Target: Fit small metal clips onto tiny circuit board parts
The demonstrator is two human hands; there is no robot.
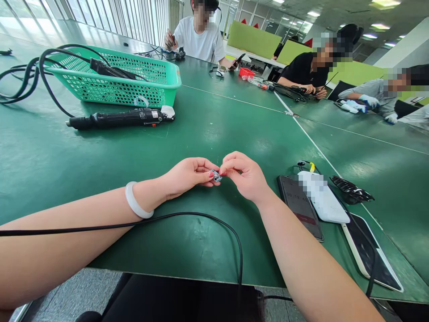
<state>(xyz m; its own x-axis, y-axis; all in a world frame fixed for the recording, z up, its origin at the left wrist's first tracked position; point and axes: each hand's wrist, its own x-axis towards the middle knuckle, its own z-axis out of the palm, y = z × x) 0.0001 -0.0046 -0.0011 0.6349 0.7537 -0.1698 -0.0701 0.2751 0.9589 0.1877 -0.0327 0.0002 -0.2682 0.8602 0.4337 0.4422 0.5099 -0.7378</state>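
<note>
My left hand (187, 178) and my right hand (244, 175) meet over the green table (208, 129), fingertips pinched together on a small silvery metal part (216, 175). Both hands are closed on it, just above the table top. A white bangle (136, 201) sits on my left wrist. A black cable (187, 220) loops across my left forearm and drops over the table's near edge.
A black electric screwdriver (117, 119) lies in front of a green mesh basket (114, 76) with cables. To my right lie a dark phone (300, 205), a white power bank (323, 199), a black hair clip (351, 190) and a tablet (372, 252). Three other people sit at the far side.
</note>
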